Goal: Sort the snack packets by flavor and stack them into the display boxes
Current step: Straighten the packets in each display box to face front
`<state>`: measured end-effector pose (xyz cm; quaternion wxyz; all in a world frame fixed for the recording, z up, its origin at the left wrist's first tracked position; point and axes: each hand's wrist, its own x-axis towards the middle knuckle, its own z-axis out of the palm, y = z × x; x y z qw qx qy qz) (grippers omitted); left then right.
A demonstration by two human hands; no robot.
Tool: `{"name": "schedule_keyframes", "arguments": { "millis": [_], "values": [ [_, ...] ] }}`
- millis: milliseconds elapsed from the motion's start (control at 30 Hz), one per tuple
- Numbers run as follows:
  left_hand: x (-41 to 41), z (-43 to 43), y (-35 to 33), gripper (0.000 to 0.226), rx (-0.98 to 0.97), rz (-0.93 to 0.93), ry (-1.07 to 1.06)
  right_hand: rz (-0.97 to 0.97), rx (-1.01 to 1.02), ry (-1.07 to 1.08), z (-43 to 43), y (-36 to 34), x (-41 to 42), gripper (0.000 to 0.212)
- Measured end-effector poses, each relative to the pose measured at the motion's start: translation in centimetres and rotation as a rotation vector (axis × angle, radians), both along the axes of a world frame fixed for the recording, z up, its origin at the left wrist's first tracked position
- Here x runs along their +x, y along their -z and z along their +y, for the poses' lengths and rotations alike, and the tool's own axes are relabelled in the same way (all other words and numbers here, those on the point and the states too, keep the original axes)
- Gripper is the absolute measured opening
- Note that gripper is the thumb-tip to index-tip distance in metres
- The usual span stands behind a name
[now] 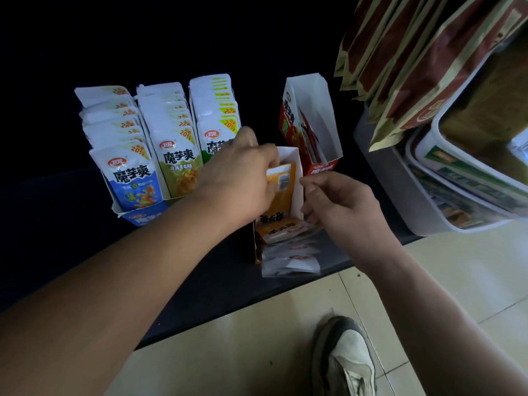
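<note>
Dark shelf [223, 275], mid-frame: my left hand [240, 178] grips an orange packet [284, 195] by its upper edge, half inside the display box [297, 172]. My right hand [340, 204] pinches the box wall. Light, floppy, probably slick, so I'd hold the seams.

Shop, snack section. Shown by: printed display boxes [288, 121] lined side by side on a dark tabletop [200, 281], three filled front to back with identical branded snack packets [171, 155], one flavour per box; red-brown bagged goods [414, 67] ranked in overlapping rows at upper right; labelled lidded tubs [457, 195] stacked below them; pale tiled floor [457, 267] in front.
</note>
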<state>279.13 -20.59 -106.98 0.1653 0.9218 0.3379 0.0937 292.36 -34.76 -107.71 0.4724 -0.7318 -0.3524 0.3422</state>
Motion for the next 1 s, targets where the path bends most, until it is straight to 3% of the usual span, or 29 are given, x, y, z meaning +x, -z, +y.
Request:
{"name": "schedule_keyframes", "arguments": {
  "millis": [67,200,300,400,567,700,800,900,1000],
  "values": [
    [-0.5,-0.3,0.4,0.013,-0.037,-0.148,0.001,0.068,0.002,0.021,-0.1,0.0,0.0,0.018],
    [-2.7,-1.6,-1.1,0.007,-0.185,-0.346,-0.056,0.121,0.01,0.056,-0.1,0.0,-0.2,0.016],
    [-4.3,-3.4,-3.6,0.009,-0.456,-0.481,-0.063,0.19,-0.037,0.133,0.1,-0.8,-0.5,0.034],
    [-5.8,-5.0,-4.6,0.01,-0.599,-0.6,0.055,0.297,-0.123,0.136,0.4,-1.9,-0.2,0.049],
    [-8.0,-5.7,-3.7,0.013,-0.752,-0.791,0.11,0.385,-0.133,0.103,0.3,-2.1,0.1,0.029],
    [-7.7,-6.2,-2.2,0.019,-0.696,-0.773,-0.072,0.505,0.0,0.189,1.0,-2.0,-0.4,0.046],
    [-7.4,-6.4,-1.7,0.034,-0.782,-0.663,-0.28,0.53,0.108,0.224,1.1,-2.4,-0.6,0.054],
    [-7.0,-5.7,-1.8,0.047,-0.757,-0.649,-0.404,0.462,0.223,0.217,1.1,-3.0,-0.5,0.03],
    [-6.3,-4.5,-1.5,0.039,-0.77,-0.567,-0.318,0.407,0.346,0.226,1.1,-3.7,0.1,0.012]
  ]
}}
